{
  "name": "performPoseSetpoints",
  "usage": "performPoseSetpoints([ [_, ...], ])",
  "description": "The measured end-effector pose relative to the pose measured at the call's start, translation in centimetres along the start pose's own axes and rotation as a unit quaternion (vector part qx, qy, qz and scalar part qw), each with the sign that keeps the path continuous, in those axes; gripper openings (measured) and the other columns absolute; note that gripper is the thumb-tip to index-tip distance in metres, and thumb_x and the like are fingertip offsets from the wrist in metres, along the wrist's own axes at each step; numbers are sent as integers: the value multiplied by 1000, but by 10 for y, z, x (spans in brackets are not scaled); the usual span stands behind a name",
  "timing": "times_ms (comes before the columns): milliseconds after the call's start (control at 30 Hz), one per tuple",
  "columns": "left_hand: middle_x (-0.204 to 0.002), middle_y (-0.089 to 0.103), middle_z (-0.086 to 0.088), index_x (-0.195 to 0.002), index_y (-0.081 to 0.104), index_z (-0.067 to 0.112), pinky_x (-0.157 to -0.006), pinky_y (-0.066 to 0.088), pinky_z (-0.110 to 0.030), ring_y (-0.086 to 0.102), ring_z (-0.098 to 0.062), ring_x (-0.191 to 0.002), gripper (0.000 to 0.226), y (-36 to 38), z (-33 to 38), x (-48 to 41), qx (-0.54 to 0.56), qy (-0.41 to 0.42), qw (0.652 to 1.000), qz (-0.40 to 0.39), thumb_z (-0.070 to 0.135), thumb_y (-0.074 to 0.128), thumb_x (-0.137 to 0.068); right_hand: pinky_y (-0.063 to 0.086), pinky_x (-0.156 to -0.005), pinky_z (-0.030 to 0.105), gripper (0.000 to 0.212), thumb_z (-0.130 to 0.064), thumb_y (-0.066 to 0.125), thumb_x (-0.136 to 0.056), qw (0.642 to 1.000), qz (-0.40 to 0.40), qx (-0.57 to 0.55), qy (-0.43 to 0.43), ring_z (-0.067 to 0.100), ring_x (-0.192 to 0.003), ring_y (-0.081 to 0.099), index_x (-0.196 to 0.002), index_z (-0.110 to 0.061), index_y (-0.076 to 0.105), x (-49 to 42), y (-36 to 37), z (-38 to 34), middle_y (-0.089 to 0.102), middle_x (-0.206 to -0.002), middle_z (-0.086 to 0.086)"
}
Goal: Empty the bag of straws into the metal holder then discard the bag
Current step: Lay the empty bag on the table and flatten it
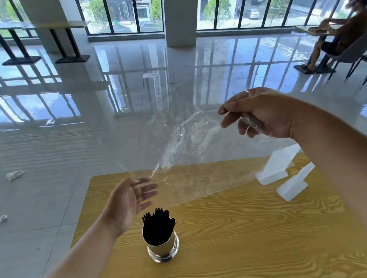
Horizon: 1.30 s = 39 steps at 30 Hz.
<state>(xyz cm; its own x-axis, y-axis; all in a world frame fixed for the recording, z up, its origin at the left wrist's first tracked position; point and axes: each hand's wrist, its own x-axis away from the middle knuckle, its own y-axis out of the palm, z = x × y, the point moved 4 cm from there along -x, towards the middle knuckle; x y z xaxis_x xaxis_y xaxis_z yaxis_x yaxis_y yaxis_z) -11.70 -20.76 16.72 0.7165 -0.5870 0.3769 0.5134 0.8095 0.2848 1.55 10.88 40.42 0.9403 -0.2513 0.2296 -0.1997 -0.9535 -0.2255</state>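
Before you: black straws (157, 217); shiny silver metal holder (163, 250); clear, colourless bag (178, 144); yellow wood-grain table (244, 234); white foam blocks (276, 167); glossy pale floor (43, 153).

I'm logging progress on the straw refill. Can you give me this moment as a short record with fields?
straws: black, standing in the metal holder
bag: clear plastic bag, looks empty, held up over the table
right hand: gripping one end of the bag
left hand: open, palm up, beside the bag's lower edge
other items: two white foam pieces
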Motion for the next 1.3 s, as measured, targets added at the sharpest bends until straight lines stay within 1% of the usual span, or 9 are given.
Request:
performPoseSetpoints([
  [100, -121, 76, -22, -112, 65, 15, -102, 49, -54, 74, -37, -115, 54, -11, 13, -7, 86, -3, 996, -2, 60, 58, -83, 48, -44, 24, 20, -14, 62, -105, 999, 23, -27, 5, 18, -52, 66, -97, -11, 80, -1, 6, 10, 82, -86, 12],
  [200, -112, 78, -18, -118, 63, 14, -92, 58, -50, 77, -34, -100, 74, -21, 21, -15, 80, -4, 997, -17, 72, 74, -73, 48, -44, 22, 19, -14, 62, -106, 999, 36, -38, 6, 17, -50, 67, -98, -11, 79, -4, 13, 18, 82, -85, 11],
  [400, -99, 79, -9, -106, 75, 21, -72, 64, -35, 77, -21, -79, 73, -38, 32, -24, 23, 10, 999, -28, 53, 104, -47, 49, -45, 24, 19, -16, 62, -107, 997, 66, -31, 20, 19, -53, 67, -100, -10, 79, -12, 26, 29, 83, -89, 13],
  [500, -87, 77, -4, -89, 81, 24, -66, 60, -29, 73, -16, -70, 46, -45, 42, -25, -23, 21, 999, -29, 46, 102, -55, 51, -46, 25, 19, -17, 63, -106, 995, 88, 5, 38, 20, -55, 68, -102, -10, 79, -16, 36, 31, 83, -93, 14],
  [733, -75, 74, 2, -90, 72, 16, -53, 55, -25, 66, -11, -56, 11, -66, 65, -40, -151, 67, 986, 27, 23, 81, -92, 52, -46, 28, 15, -15, 62, -107, 973, 191, 114, 59, 21, -53, 68, -108, -4, 72, -29, 73, 27, 81, -79, 8],
  [900, -71, 72, 5, -74, 78, 20, -52, 50, -23, 62, -10, -56, 19, -82, 84, -41, -187, 97, 978, 11, 38, 83, -79, 49, -42, 28, 12, -14, 64, -106, 966, 234, 94, 60, 19, -45, 65, -102, -4, 69, -36, 98, 32, 80, -77, 10],
  [1067, -65, 71, 0, -76, 71, 16, -49, 46, -29, 56, -12, -48, 19, -95, 97, -43, -237, 141, 961, 19, 23, 82, -90, 53, -43, 32, 14, -19, 63, -103, 926, 315, 202, 53, 21, -45, 68, -91, -12, 68, -31, 111, 46, 79, -69, -2],
  [1233, -61, 71, 3, -75, 72, 25, -51, 56, -38, 67, -20, -52, 37, -90, 109, -39, -334, 204, 917, 82, 60, 75, -66, 59, -44, 37, 20, -28, 60, -102, 892, 344, 292, 22, 16, -47, 70, -86, -18, 68, -27, 143, 42, 78, -73, -3],
  [1300, -60, 69, 14, -75, 71, 35, -54, 57, -36, 66, -10, -53, 30, -80, 113, -37, -370, 246, 893, 64, 64, 70, -66, 63, -47, 46, 21, -29, 58, -103, 903, 334, 272, 17, 19, -49, 72, -89, -17, 69, -27, 158, 40, 79, -76, -1],
])
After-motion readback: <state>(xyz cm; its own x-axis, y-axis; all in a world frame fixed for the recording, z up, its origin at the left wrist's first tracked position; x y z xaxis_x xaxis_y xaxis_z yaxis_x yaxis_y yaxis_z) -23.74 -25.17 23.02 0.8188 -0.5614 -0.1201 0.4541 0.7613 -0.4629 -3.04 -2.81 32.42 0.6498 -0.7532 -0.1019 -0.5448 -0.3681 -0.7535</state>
